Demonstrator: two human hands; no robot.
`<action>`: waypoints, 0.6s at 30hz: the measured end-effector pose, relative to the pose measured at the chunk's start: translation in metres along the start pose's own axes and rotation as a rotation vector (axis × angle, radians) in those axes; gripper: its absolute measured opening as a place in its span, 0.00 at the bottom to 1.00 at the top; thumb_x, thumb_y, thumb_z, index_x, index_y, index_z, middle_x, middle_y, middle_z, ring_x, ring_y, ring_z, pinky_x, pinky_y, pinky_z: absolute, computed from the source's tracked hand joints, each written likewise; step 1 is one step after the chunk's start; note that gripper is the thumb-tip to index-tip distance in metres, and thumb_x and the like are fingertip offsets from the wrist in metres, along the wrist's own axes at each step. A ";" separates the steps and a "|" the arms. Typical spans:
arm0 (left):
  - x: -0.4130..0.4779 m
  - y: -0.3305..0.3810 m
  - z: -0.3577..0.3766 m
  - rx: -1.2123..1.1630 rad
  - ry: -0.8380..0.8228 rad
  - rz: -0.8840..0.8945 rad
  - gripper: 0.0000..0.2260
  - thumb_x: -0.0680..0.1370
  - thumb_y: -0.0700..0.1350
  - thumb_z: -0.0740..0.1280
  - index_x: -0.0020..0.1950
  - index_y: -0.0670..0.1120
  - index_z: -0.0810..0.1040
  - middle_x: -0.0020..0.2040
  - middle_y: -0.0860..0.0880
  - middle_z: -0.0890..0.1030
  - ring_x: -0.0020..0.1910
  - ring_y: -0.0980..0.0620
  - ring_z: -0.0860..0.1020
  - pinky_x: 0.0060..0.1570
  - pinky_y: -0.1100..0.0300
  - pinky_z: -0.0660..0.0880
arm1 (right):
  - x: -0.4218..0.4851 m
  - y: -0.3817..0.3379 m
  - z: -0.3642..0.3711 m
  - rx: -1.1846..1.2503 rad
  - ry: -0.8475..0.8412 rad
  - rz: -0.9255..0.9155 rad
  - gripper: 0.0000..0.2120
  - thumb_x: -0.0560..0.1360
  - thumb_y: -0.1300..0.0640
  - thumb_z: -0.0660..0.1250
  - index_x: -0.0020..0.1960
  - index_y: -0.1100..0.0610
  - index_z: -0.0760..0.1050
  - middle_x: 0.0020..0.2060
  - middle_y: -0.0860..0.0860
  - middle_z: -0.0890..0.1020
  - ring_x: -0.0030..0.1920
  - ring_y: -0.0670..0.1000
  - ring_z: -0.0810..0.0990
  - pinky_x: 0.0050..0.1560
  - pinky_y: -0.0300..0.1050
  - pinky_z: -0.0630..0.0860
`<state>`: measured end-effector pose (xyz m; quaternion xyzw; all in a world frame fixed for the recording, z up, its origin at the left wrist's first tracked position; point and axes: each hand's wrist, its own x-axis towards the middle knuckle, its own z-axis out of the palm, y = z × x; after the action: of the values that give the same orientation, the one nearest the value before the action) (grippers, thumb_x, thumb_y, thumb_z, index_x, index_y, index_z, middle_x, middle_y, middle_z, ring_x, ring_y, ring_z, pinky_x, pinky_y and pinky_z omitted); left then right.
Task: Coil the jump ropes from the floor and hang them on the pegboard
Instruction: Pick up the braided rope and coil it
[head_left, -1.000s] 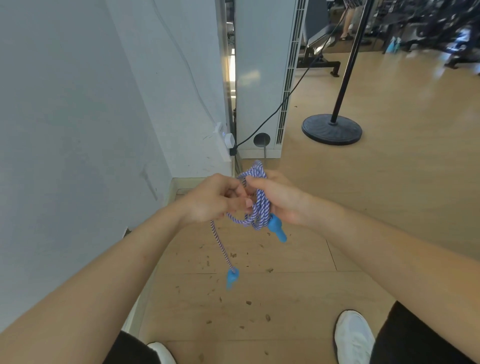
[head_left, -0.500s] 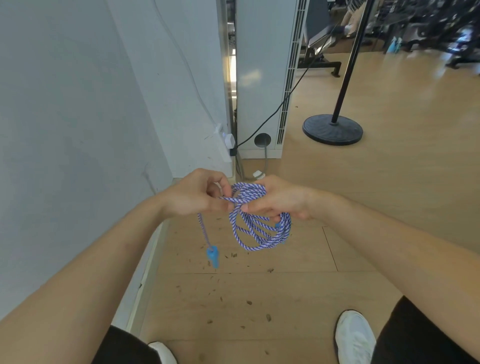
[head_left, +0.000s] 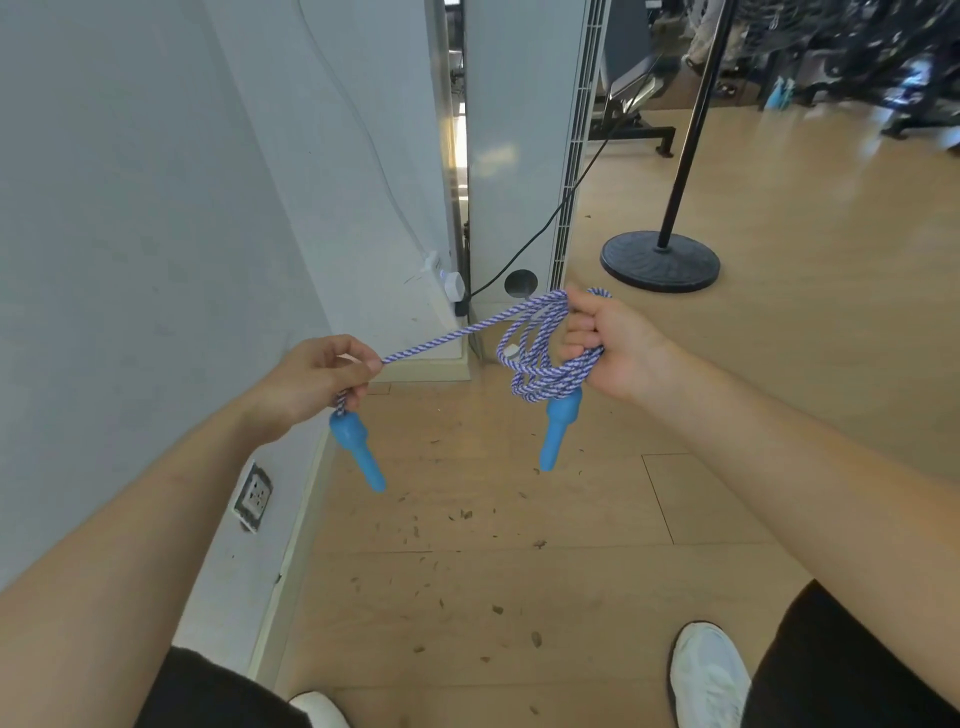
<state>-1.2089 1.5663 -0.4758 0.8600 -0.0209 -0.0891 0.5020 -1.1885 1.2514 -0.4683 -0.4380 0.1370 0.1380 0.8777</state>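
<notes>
Rope: the blue-and-white braided jump rope (head_left: 540, 364) is held between your two hands, clear of the pale wooden floor (head_left: 519, 525).

Right side: your right grip (head_left: 613, 348) is closed round several loops of the rope, with the fingers curled over the top of the bundle. The loops hang below the palm as a loose coil. One blue plastic handle (head_left: 558, 426) hangs from the bottom of that coil, narrow end down.

Left side: a single strand (head_left: 441, 335) runs straight from the top of the coil, down and towards your left. It ends in your left grip (head_left: 317, 379), which pinches it between thumb and curled fingers. The second blue plastic handle (head_left: 358, 449) hangs just beneath that grip, tilted, narrow end lowest. Your two grips are well apart, joined only by the strand.

Surroundings: a white wall (head_left: 130, 208) stands on your left, with a white socket plate (head_left: 253, 499) low on it. Further along, a thin black cable (head_left: 519, 254) rises from a white plug (head_left: 453, 286). A round black stand base (head_left: 660, 260) with an upright pole rests on the floor beyond your right grip. Small brown scraps (head_left: 462, 514) lie scattered on the floor below the rope. Your white shoe (head_left: 709, 675) shows at lower right.
</notes>
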 end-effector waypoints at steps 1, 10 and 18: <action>0.001 0.000 0.002 0.015 0.002 -0.002 0.07 0.81 0.41 0.67 0.52 0.37 0.78 0.34 0.45 0.76 0.31 0.50 0.72 0.37 0.58 0.71 | 0.000 0.001 0.000 0.007 -0.011 0.006 0.16 0.82 0.53 0.64 0.37 0.52 0.65 0.21 0.45 0.61 0.20 0.43 0.59 0.23 0.36 0.60; -0.004 0.021 0.031 0.172 -0.211 -0.050 0.03 0.81 0.41 0.66 0.50 0.45 0.80 0.35 0.45 0.80 0.25 0.52 0.67 0.25 0.65 0.65 | -0.022 0.017 0.021 -0.327 -0.315 -0.028 0.20 0.83 0.53 0.62 0.32 0.53 0.64 0.22 0.45 0.62 0.21 0.44 0.59 0.25 0.37 0.62; -0.018 0.051 0.049 0.018 -0.322 -0.020 0.10 0.74 0.55 0.67 0.54 0.61 0.79 0.31 0.58 0.75 0.24 0.59 0.66 0.29 0.60 0.58 | -0.033 0.026 0.025 -0.607 -0.558 0.055 0.21 0.83 0.52 0.61 0.32 0.55 0.63 0.24 0.48 0.59 0.23 0.45 0.57 0.26 0.39 0.58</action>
<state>-1.2326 1.5015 -0.4530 0.8393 -0.0935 -0.2303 0.4836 -1.2255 1.2825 -0.4615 -0.6189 -0.1415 0.3089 0.7082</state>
